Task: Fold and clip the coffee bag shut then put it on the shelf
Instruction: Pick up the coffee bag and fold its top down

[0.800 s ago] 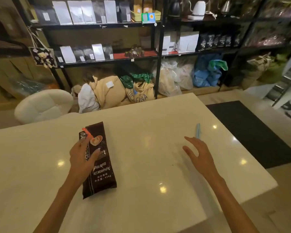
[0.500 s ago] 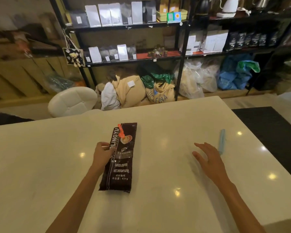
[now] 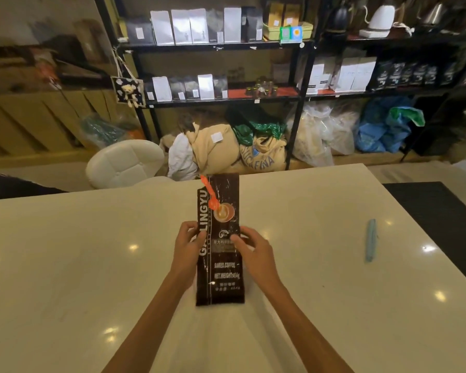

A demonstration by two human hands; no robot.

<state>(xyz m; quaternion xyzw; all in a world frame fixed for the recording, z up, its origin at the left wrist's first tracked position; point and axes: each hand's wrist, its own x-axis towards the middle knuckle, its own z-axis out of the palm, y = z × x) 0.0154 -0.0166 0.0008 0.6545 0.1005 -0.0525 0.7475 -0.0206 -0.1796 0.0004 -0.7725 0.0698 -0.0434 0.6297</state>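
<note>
Both hands, left hand (image 3: 186, 244) and right hand (image 3: 254, 251), flank the coffee bag (image 3: 219, 254).

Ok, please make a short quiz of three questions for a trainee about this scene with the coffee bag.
1. True or false: both hands touch the coffee bag.
2. The blue clip lies: A) on the bag, B) on the table, apart from the bag, C) on the shelf.
3. Which colour is the table?

Key: 1. True: left hand and right hand hold its sides. 2. B. 3. White.
</note>
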